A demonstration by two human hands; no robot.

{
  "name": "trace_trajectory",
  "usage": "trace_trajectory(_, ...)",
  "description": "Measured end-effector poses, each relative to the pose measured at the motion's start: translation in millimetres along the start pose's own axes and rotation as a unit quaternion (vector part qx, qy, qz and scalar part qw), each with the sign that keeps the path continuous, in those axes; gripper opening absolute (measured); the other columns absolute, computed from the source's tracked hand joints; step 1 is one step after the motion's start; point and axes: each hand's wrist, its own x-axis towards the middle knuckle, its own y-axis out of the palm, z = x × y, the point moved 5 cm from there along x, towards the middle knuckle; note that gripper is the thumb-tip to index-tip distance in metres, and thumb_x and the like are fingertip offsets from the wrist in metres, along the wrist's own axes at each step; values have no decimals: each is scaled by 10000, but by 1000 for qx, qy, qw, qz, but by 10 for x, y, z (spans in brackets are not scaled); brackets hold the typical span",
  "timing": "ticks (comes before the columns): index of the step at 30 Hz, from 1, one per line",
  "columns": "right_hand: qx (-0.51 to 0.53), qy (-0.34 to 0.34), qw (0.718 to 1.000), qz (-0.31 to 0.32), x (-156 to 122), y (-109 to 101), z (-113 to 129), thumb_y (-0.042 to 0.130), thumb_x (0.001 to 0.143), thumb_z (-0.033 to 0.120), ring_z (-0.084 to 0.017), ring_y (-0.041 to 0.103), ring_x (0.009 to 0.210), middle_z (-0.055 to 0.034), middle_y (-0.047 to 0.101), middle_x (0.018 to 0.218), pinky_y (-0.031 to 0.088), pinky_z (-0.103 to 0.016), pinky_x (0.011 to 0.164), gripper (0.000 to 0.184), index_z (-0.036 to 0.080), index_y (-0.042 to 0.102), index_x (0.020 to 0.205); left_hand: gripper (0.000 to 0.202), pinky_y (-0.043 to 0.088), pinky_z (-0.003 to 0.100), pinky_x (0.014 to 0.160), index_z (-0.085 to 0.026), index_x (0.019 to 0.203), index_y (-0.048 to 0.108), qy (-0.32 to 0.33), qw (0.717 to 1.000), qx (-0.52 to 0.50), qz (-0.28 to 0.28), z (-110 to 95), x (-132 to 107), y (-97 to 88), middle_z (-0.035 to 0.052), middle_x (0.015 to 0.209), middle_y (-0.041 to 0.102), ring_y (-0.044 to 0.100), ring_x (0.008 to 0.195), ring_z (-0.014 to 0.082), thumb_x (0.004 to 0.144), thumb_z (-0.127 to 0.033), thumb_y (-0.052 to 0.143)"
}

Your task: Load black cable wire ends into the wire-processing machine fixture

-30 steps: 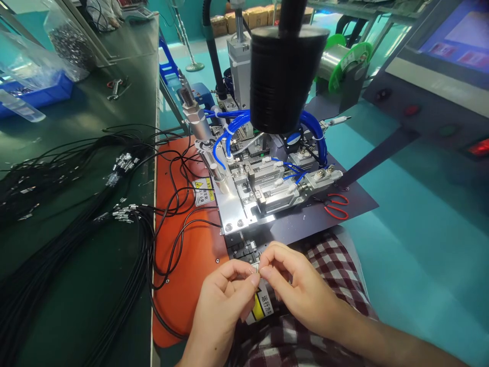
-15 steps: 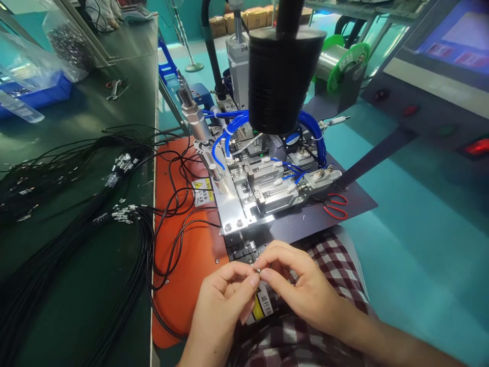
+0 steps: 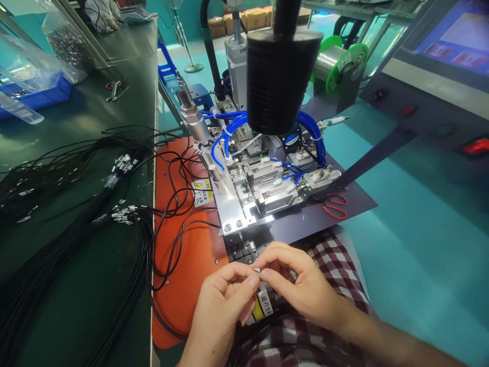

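Observation:
My left hand (image 3: pixel 228 300) and my right hand (image 3: pixel 301 283) meet low in the middle of the view, thumbs and forefingers pinched. Between their fingertips is a small silvery connector (image 3: pixel 256 270), mostly covered by the fingers. Both hands appear to grip it. Just beyond them lies the dark track (image 3: pixel 239 250) of a metal machine (image 3: pixel 267 193), with a small light part (image 3: pixel 252 245) on it. Beneath the hands a yellow and white label (image 3: pixel 263 304) shows in part.
Black cables (image 3: pixel 137 255) with silvery ends spread over the green table (image 3: pixel 130 336) and an orange plate (image 3: pixel 191 300). Red-handled cutters (image 3: pixel 336 206) lie right of the machine. A black nozzle (image 3: pixel 280 81) hangs above it. A solder-like wire spool (image 3: pixel 338 63) and a control panel (image 3: pixel 431 102) stand at right.
The fingers have shifted only slightly, and more of the silvery connector now shows between the fingertips. Both hands stay in nearly the same place.

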Motion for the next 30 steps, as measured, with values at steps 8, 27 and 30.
trace_trajectory(8, 67, 82, 994, -17, -25, 30, -79, 614, 806, 231, -104, 441, 552, 21, 534, 673, 333, -235, 497, 84, 174, 621, 744, 247, 217, 155, 419, -151, 716, 640, 3, 1000, 2, -9, 15, 12, -5, -73, 421, 443, 305, 403, 34, 746, -379, 730)
trace_trajectory(27, 303, 218, 924, 81, -107, 181, -164, 646, 845, 380, -63, 293, 432, 82, 427, 452, 245, -203, 472, 265, 140, 610, 737, 82, 481, 252, 542, -228, 830, 732, 167, 967, 176, -73, -200, -147, -8, 41, 728, 650, 590, 581, 167, 755, -245, 703)
trace_trajectory(30, 351, 220, 903, 113, -124, 204, -102, 623, 865, 351, -60, 279, 445, 68, 422, 493, 217, -201, 463, 269, 138, 590, 705, 173, 475, 233, 486, -233, 928, 706, 133, 981, 137, -46, -187, -150, 16, 14, 669, 625, 564, 513, 144, 757, -256, 707)
